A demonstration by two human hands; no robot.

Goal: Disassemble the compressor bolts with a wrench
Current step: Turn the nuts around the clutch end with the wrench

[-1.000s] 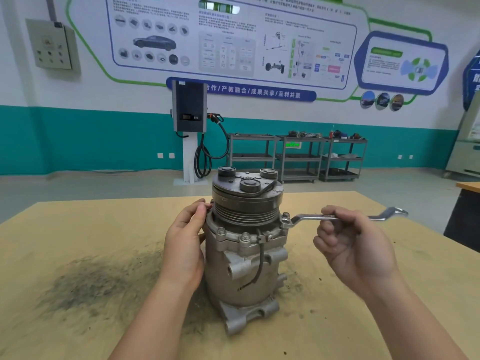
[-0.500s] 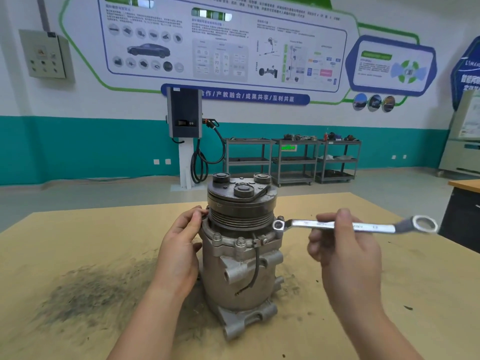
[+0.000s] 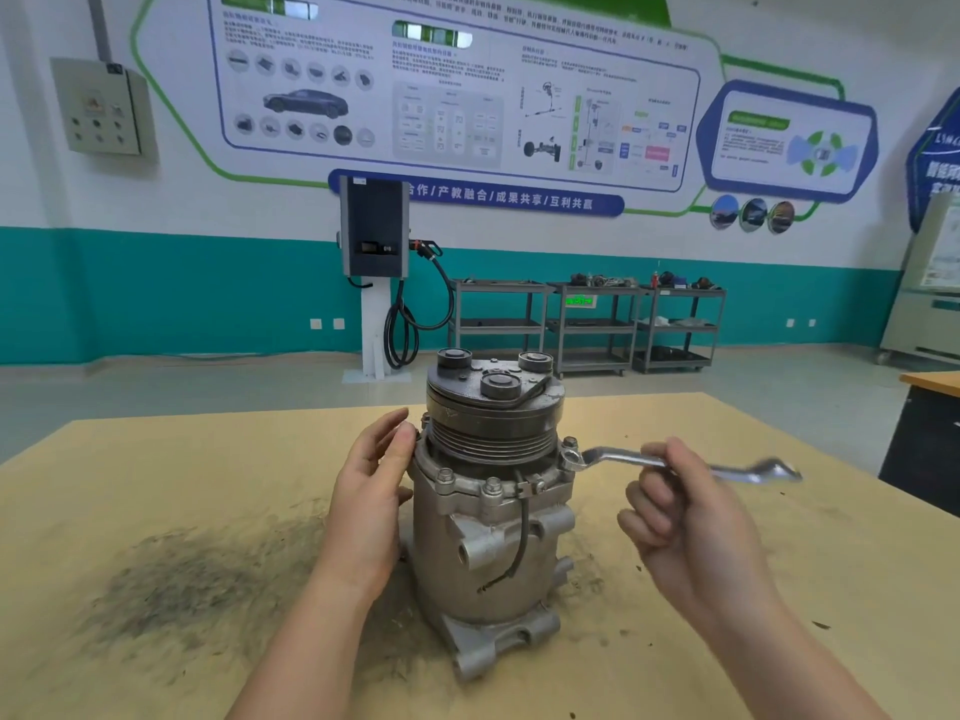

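A grey metal compressor (image 3: 488, 553) stands upright on the wooden table (image 3: 156, 459), its dark grooved pulley on top. Several bolts (image 3: 492, 485) ring its flange. My left hand (image 3: 371, 491) presses flat against the compressor's left side, at the flange. A silver wrench (image 3: 618, 458) sits with its ring end on the bolt at the flange's right side and sticks out to the right. My right hand (image 3: 680, 517) holds the wrench shaft between thumb and fingers; the wrench's far end is blurred.
Dark grime is smeared over the table (image 3: 171, 584) left of the compressor. A second desk edge (image 3: 930, 381) shows at the far right. Behind the table are a charging post (image 3: 375, 283) and metal shelf carts (image 3: 587, 324) by the wall.
The wrench handle has swung on the right-hand bolt, with my right hand shifting its grip along the shaft. My left hand has stayed on the compressor's side.
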